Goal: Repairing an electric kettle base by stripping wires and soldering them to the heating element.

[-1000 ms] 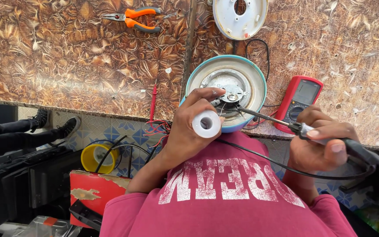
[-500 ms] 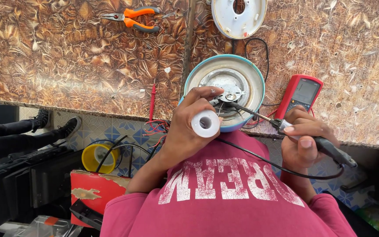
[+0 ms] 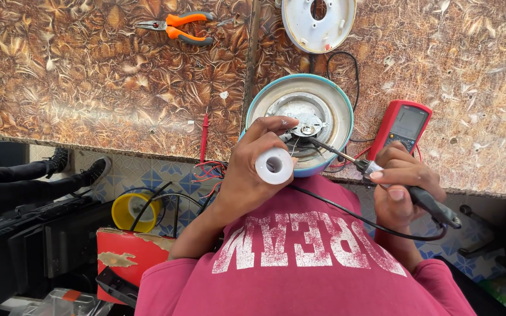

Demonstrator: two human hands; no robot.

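A round appliance base [image 3: 329, 93] with a teal rim and metal underside lies at the table's near edge. My left hand [image 3: 252, 169] holds a white solder spool [image 3: 274, 165], with its fingers reaching onto the middle of the base. A thin solder wire runs from the spool toward the centre contact. My right hand [image 3: 402, 190] grips a dark-handled soldering iron [image 3: 420, 198]. The iron's tip rests at the centre fitting of the base. Its black cord loops across my red shirt.
A red multimeter [image 3: 402, 126] lies right of the base, with a red probe [image 3: 204, 130] on the left. Orange-handled pliers [image 3: 177, 26] and a white round cover [image 3: 318, 23] lie farther back. Below the table are a yellow roll [image 3: 133, 210], a red box [image 3: 130, 251] and another person's shoes [image 3: 80, 167].
My right hand has shifted left, bringing the iron's tip closer onto the centre of the base. The left hand with the spool has stayed put.
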